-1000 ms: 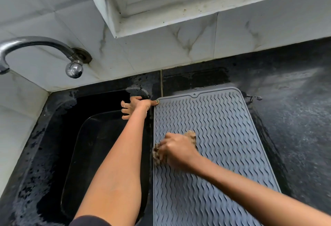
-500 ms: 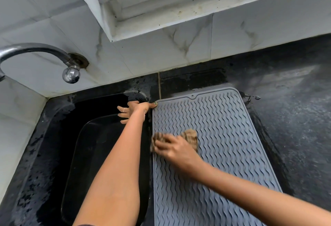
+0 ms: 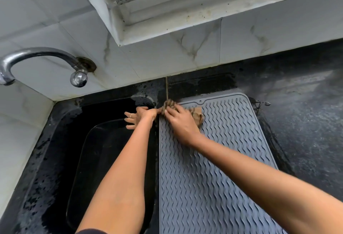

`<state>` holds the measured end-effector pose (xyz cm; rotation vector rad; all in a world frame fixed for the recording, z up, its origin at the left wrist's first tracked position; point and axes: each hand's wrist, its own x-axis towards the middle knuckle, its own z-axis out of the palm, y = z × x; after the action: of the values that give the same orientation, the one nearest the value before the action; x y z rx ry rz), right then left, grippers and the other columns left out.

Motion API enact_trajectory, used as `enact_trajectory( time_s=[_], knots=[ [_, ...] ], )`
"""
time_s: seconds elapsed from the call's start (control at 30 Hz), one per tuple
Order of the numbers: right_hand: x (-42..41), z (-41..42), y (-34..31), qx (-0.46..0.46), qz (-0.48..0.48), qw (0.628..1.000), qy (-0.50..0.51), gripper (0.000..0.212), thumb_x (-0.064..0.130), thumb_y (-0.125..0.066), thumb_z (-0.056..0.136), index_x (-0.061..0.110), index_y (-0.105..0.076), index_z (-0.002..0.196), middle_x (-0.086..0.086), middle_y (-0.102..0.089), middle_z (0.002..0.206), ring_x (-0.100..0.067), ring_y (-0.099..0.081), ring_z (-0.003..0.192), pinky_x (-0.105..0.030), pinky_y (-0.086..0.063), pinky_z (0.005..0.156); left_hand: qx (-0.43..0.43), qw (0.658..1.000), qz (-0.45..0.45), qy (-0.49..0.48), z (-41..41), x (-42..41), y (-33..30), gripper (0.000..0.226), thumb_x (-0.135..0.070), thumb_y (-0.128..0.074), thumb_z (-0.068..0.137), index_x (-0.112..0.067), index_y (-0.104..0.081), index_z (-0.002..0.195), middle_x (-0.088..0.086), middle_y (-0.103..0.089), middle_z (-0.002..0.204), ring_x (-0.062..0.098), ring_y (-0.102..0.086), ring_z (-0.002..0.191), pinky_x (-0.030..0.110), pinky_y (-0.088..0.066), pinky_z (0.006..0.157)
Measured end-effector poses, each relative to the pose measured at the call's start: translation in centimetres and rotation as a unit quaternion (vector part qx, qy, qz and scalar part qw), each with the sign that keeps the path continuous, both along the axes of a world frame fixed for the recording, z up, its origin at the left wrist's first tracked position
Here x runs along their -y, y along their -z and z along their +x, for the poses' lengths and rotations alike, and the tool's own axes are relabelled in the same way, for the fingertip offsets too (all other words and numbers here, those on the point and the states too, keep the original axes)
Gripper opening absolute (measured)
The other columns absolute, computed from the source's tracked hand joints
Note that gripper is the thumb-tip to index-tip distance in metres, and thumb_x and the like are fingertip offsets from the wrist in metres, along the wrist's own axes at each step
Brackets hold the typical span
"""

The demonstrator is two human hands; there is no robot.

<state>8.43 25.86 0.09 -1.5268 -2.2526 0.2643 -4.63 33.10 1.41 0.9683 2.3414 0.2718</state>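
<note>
A grey ribbed drying mat (image 3: 213,159) lies on the black counter, right of the sink. My right hand (image 3: 181,122) presses a brown checked cloth (image 3: 196,116) onto the mat's far left corner, fingers curled over it. My left hand (image 3: 141,116) holds the mat's far left edge with the thumb, while its fingers spread out over the sink.
A black sink (image 3: 92,159) fills the left side, with a chrome tap (image 3: 37,55) on the tiled wall above it. The wet black counter (image 3: 306,122) runs to the right. A white window ledge (image 3: 204,16) juts out over the back wall.
My right hand has slid the cloth up the mat from its middle left to the far left corner, beside my left hand. The left hand has stayed at the corner.
</note>
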Motion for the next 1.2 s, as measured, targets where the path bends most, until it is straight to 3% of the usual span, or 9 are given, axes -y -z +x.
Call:
enact_trajectory(
  time_s=[0.1,0.33,0.43,0.57,0.7,0.9,1.0,1.1,1.2],
  knots=[
    [6.1,0.2,0.9,-0.076,0.045,0.993,-0.072,0.034,0.008,-0.043,0.083,0.008,-0.072,0.100,-0.009,-0.072,0.102,-0.031,-0.063,0.094,-0.041,-0.053,0.071,0.009,1.000,-0.004,0.007,-0.1,-0.1,-0.3,0.075,-0.057,-0.082,0.058,-0.027,-0.052,0.119,0.012,0.006,0.160,0.034,0.007,0.146,0.053,0.001,0.116],
    [13.5,0.0,0.4,-0.159,-0.008,0.980,-0.116,0.026,0.014,-0.054,0.080,0.026,-0.073,0.068,0.012,-0.069,0.065,-0.009,-0.053,0.061,-0.020,-0.040,0.049,-0.073,0.993,0.041,0.081,0.0,-0.1,-0.4,0.077,-0.052,-0.079,0.065,-0.022,-0.050,0.129,0.011,-0.005,0.160,0.031,-0.001,0.148,0.052,0.005,0.116],
    [8.6,0.5,-0.9,-0.209,-0.003,0.977,0.028,0.036,-0.008,-0.061,0.072,0.020,-0.075,0.088,0.003,-0.074,0.085,-0.015,-0.062,0.078,-0.029,-0.051,0.060,-0.182,0.918,0.162,0.314,1.1,1.5,0.2,0.060,-0.031,-0.065,0.087,-0.018,-0.041,0.140,0.008,-0.015,0.160,0.026,-0.009,0.148,0.047,0.002,0.118],
    [5.1,-0.3,-0.9,-0.099,-0.013,0.993,0.062,0.053,-0.009,-0.052,0.074,0.006,-0.059,0.123,-0.010,-0.062,0.125,-0.028,-0.052,0.117,-0.042,-0.045,0.097,-0.090,0.847,0.120,0.510,0.9,3.9,1.3,0.049,-0.017,-0.036,0.101,-0.023,-0.028,0.149,-0.001,-0.017,0.160,0.018,-0.014,0.147,0.031,-0.010,0.118],
    [8.8,-0.2,-0.5,-0.080,0.008,0.997,0.020,0.043,-0.009,-0.053,0.070,0.000,-0.068,0.110,-0.015,-0.069,0.112,-0.032,-0.063,0.098,-0.041,-0.055,0.082,-0.143,0.815,0.104,0.551,0.4,4.2,2.3,0.062,-0.002,-0.030,0.097,-0.012,-0.005,0.153,0.005,-0.001,0.162,0.017,0.000,0.149,0.025,-0.002,0.118],
    [19.9,-0.4,1.5,-0.183,0.000,0.983,-0.034,0.022,0.002,-0.073,0.067,0.020,-0.078,0.078,0.008,-0.076,0.083,-0.015,-0.063,0.068,-0.022,-0.053,0.058,-0.135,0.835,0.096,0.524,1.5,4.6,1.7,0.065,0.003,-0.030,0.095,-0.006,0.002,0.151,0.011,0.002,0.161,0.022,0.001,0.149,0.026,0.002,0.117],
    [20.3,-0.4,0.7,-0.206,-0.049,0.977,0.006,0.038,-0.006,-0.081,0.053,0.027,-0.077,0.071,0.016,-0.073,0.077,-0.008,-0.061,0.064,-0.019,-0.047,0.051,-0.170,0.824,0.066,0.536,1.9,5.3,0.4,0.066,0.001,-0.032,0.095,-0.006,0.003,0.151,0.011,0.002,0.161,0.024,-0.002,0.149,0.032,-0.001,0.120],
    [15.2,-0.8,-0.7,-0.237,-0.037,0.964,0.110,0.052,-0.014,-0.066,0.064,0.024,-0.074,0.098,0.004,-0.073,0.103,-0.017,-0.065,0.093,-0.033,-0.053,0.076,-0.108,0.845,0.048,0.521,1.7,6.2,-0.8,0.054,-0.019,-0.029,0.102,-0.010,-0.011,0.152,0.011,-0.013,0.160,0.025,-0.018,0.146,0.035,-0.014,0.118],
    [9.4,-1.5,-1.1,-0.162,-0.046,0.977,0.129,0.071,-0.012,-0.054,0.075,0.016,-0.043,0.140,-0.009,-0.040,0.147,-0.026,-0.040,0.131,-0.035,-0.033,0.108,0.029,0.913,0.047,0.404,0.8,7.3,-1.8,0.060,-0.055,-0.022,0.098,-0.016,-0.057,0.128,0.019,-0.052,0.138,0.033,-0.049,0.126,0.041,-0.037,0.106]
  ],
)
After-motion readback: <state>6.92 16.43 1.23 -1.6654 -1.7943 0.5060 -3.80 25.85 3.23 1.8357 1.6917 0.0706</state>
